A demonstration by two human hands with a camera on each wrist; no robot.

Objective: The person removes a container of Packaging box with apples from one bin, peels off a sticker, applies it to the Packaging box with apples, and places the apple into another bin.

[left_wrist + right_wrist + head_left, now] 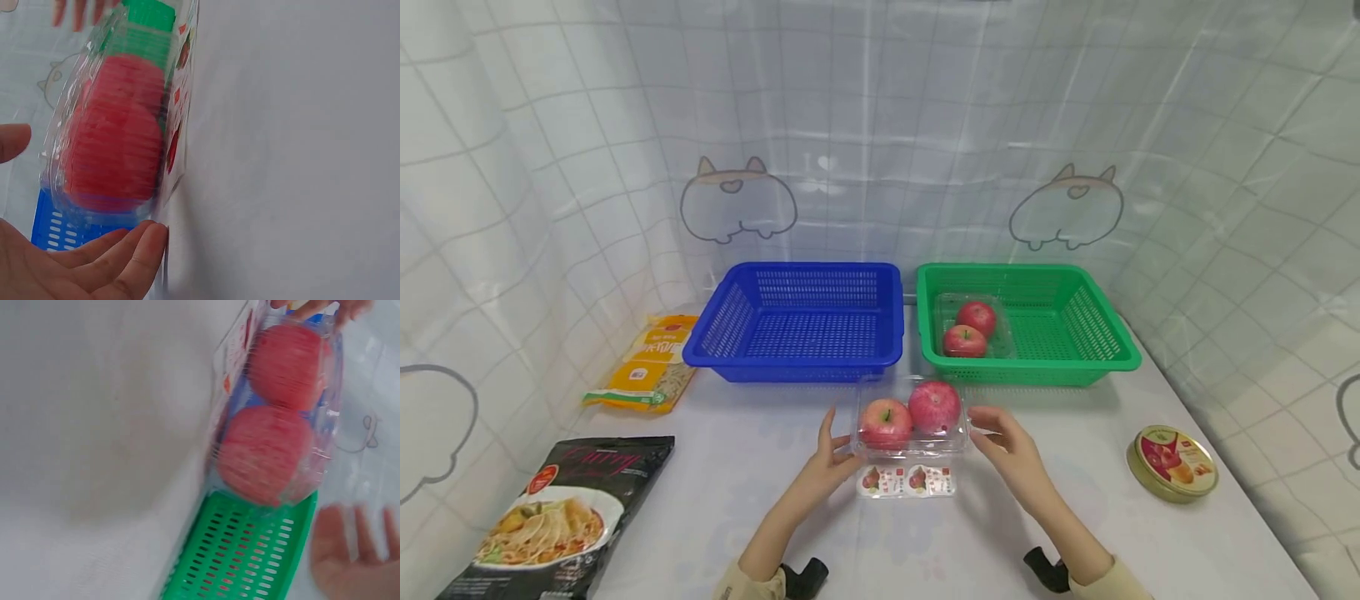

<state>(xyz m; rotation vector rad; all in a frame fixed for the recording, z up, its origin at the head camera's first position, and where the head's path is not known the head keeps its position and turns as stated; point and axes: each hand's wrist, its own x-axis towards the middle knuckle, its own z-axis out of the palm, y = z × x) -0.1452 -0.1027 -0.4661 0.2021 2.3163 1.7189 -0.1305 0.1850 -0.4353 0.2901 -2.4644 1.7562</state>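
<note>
Both my forearms reach up from the bottom edge toward a clear clamshell pack of apples [910,421] that sits on the white table [775,533], just in front of the gap between the blue basket [797,321] and the green basket [1026,321]. My left hand [833,454] stands at the pack's left end with fingers straight and loosely spread, fingertips at or just beside the plastic; the left wrist view shows my fingers [119,256] by the lower corner of the pack [115,125], but I cannot tell whether they press it. My right hand [1007,446] is equally spread at the right end, close to the wall of the pack and, from the right wrist view, a little apart from it [275,419]. Neither hand is pinching anything yet. Two red apples fill the shell, and its printed label flap [906,482] lies flat toward me. A second pack of apples [972,329] already rests inside the green basket. To do this well, I judge I should close in evenly from both ends, low on the walls where the shell is stiffer, since thin plastic may buckle or pop open under a squeeze near the lid, and keep it level so the apples do not roll.
</note>
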